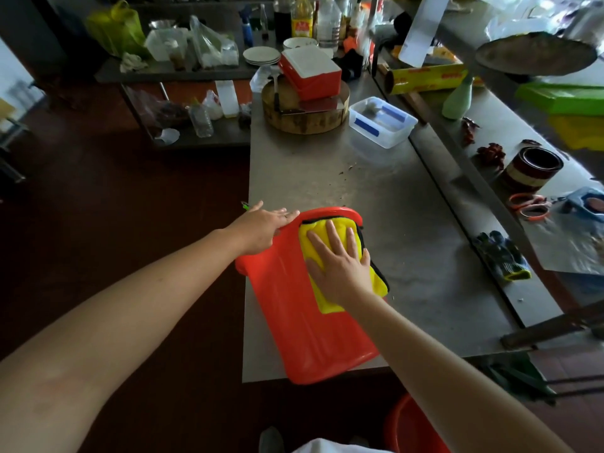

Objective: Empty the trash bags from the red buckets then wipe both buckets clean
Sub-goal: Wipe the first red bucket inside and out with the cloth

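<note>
The grip of the right hand (340, 266) is apart: the fingers are straight and spread, and the palm presses a yellow cloth (322, 232) flat on the upper side of a red bucket (294, 322). The grip of the left hand (261, 230) is also apart; its fingers lie nearly straight over the far left edge of the same bucket, touching it. The bucket lies on its side on the steel surface (327, 171), at the near left corner, and its near end sticks out over the edge. A second red bucket (411, 426) stands on the floor below, near the person. Farther on the surface are a round wooden block (304, 120) with a red box (310, 73) on it, and beside them a clear plastic container (382, 120). Dark gloves (503, 256) lie to the right.
</note>
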